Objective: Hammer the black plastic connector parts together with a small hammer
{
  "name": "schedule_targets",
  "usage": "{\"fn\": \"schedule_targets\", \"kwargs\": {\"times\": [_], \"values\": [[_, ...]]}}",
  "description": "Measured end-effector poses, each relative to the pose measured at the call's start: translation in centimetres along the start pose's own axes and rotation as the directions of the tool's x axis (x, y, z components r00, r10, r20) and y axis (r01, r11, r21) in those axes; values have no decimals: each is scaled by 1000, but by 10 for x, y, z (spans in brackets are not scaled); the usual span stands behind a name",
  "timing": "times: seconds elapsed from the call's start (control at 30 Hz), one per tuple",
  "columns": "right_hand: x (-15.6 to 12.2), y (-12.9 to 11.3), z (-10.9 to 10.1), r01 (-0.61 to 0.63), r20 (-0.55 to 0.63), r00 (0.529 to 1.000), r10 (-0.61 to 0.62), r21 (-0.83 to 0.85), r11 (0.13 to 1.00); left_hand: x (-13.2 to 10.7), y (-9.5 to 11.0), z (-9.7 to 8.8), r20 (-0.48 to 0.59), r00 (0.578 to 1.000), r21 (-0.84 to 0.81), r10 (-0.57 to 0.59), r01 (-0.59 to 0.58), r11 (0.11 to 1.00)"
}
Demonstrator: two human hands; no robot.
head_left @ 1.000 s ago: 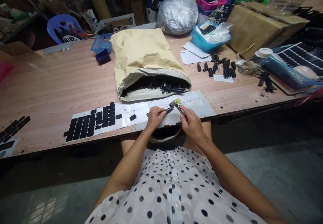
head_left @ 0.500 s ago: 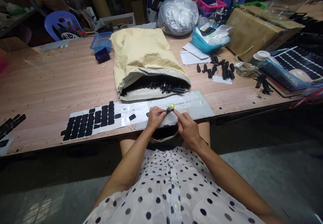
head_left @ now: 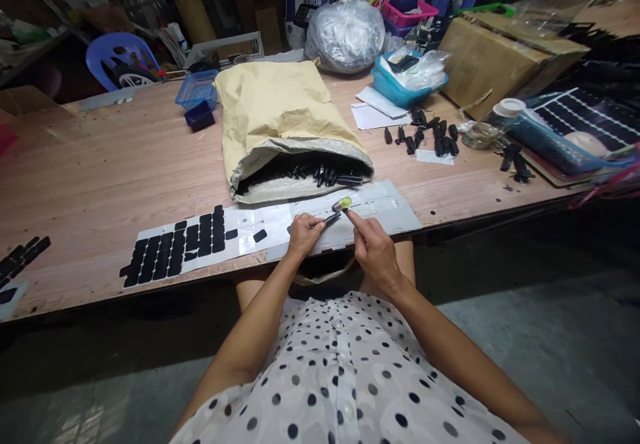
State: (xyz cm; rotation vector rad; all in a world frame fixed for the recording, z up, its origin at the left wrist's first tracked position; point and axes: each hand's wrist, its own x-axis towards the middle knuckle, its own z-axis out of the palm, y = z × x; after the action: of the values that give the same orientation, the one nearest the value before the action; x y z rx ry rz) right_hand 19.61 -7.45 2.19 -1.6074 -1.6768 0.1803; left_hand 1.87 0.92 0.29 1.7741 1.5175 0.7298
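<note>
Slim dark stick (head_left: 327, 219) with a yellow-green tip (head_left: 345, 202) lies between both sets of fingers. Well left of them sits a sheet of black pads (head_left: 175, 251). The left hand (head_left: 304, 234) pinches the stick. The right hand (head_left: 373, 251) touches the tip with its forefinger; grip unclear. Just beyond the fingers gapes a paper sack (head_left: 280, 114).

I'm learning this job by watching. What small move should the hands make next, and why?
Probably press the yellow-green dot onto the end of the black stick with the right hand. The left hand pinches the stick, and the right forefinger is at the dot on its tip.
</note>
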Motion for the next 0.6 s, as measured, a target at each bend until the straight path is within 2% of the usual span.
{"fn": "schedule_targets", "kwargs": {"times": [0.17, 0.3, 0.6], "values": [[3, 5, -6, -100, -35, 994, 105, 118, 988, 7, 4, -10, 64, 997, 14, -49, 48, 999], [-7, 11, -1, -162, -26, 985, 170, 190, 968, 6, 9, -15, 64, 994, 28, -89, 88, 996], [-17, 17, 3, -231, -4, 971, 240, 257, 938, 4, 23, -26, 91, 989, 87, -118, 111, 990]]}}
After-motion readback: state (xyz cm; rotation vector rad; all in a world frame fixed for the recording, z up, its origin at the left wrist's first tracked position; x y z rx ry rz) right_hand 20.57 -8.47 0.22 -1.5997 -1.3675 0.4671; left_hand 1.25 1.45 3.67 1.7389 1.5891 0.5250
